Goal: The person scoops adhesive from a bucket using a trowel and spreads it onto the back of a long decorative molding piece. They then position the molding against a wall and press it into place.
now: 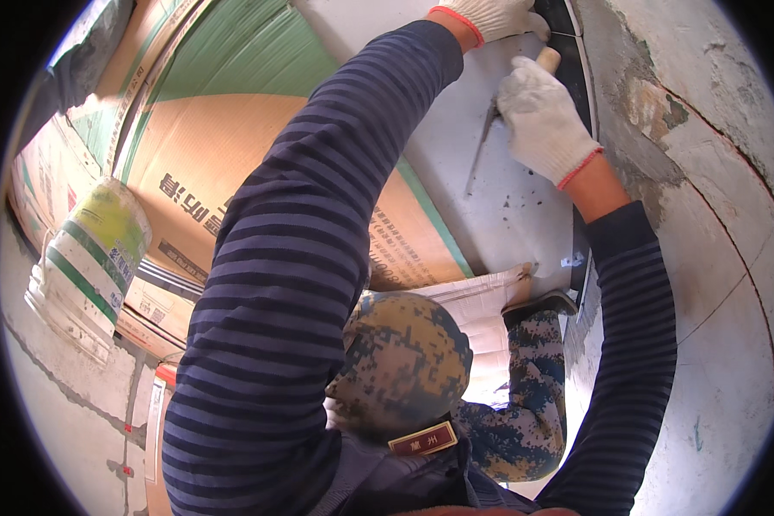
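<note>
My left hand (503,18), in a white knit glove with a red cuff edge, is at the top, partly cut off by the frame. Its fingers are bent over a dark strip (577,90) along the wall; whether they grip anything cannot be told. A thin pale line crosses the strip beside them. My right hand (538,113), gloved alike, is closed around a hand tool with a wooden handle (547,60). The tool's thin metal part (482,151), seen edge-on, points down over a pale grey slab (522,213) scattered with dark crumbs.
Printed cardboard (232,142) covers the area left of the slab. A stained white bucket (93,258) stands or lies at the left, near more cartons. Rough plastered wall (703,193) runs down the right. My camouflage-clad knees (406,355) and a shoe (542,302) are below.
</note>
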### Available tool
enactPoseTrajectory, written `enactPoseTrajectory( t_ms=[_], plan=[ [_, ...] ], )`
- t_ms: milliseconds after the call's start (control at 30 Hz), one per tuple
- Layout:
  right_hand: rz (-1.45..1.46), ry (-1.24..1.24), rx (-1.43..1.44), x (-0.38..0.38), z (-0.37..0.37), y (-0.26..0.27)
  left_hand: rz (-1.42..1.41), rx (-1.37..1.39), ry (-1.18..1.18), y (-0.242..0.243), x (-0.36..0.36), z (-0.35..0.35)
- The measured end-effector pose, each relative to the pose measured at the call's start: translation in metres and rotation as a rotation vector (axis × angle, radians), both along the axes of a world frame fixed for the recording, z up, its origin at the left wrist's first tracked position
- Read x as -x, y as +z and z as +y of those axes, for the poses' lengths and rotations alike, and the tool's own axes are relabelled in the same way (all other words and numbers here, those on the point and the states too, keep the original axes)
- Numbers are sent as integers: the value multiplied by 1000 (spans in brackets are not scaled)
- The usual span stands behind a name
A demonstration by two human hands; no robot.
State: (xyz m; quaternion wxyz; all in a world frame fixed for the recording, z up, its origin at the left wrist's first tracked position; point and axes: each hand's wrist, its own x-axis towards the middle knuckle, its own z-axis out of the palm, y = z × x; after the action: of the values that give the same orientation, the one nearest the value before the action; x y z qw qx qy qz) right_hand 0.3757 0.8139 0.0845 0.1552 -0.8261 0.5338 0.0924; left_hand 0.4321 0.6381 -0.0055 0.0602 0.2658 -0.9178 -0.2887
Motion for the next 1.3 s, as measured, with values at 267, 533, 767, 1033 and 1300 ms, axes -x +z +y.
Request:
enactPoseTrajectory(
  t_ms=[267,533,767,1033,1300],
  plan=[
    [-185,-133,142,3,19,12,47,-9,3,-23,6,2],
    [-397,-1081,-162,-22,87,110,31,-20,-8,-7,-3,0],
    [-498,-1736,-179,-42,59,144,11,58,-21,12,-11,-1],
    [-738,-1600,-165,-20,0,130,-33,93,-11,16,-10,0],
    [-969,-1774,-301,-9,-10,145,23,-17,-9,15,-12,-1]
  ],
)
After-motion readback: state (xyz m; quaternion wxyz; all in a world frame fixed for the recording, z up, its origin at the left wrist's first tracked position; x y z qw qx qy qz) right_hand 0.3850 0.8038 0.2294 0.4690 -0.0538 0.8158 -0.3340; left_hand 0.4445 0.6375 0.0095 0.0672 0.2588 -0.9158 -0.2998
